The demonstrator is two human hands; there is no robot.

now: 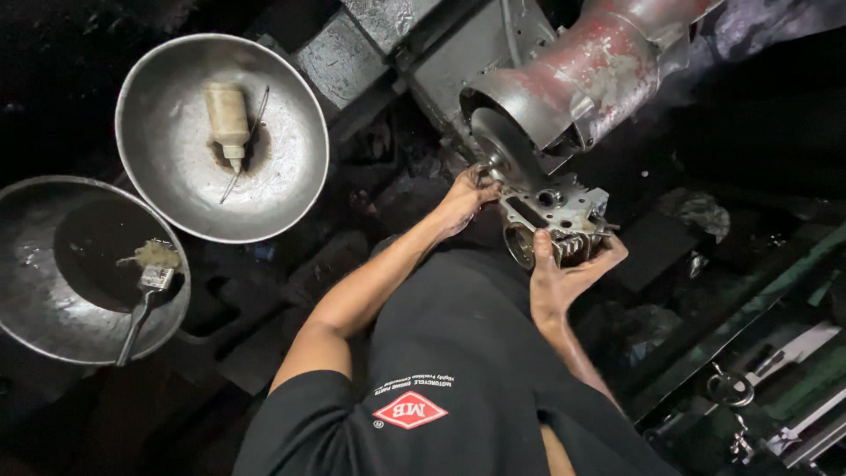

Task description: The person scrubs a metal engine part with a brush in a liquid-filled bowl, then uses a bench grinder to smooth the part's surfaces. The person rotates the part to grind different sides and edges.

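Observation:
I hold a grey metal engine casting (557, 214) with ports and fins up against a round disc (500, 148) on a worn red and grey machine (599, 70). My right hand (564, 275) grips the casting from below, fingers wrapped around its finned side. At the casting's upper left edge, right beside the disc, my left hand (465, 198) presses with its fingers closed on the rim. My black shirt (458, 370) fills the lower middle.
Two metal bowls stand at the left: the upper bowl (159, 79) holds a small plastic bottle (227, 116) and a wire, the lower bowl (26, 291) holds dark liquid and a brush (145, 304). Green metal rails (775, 370) run at the lower right.

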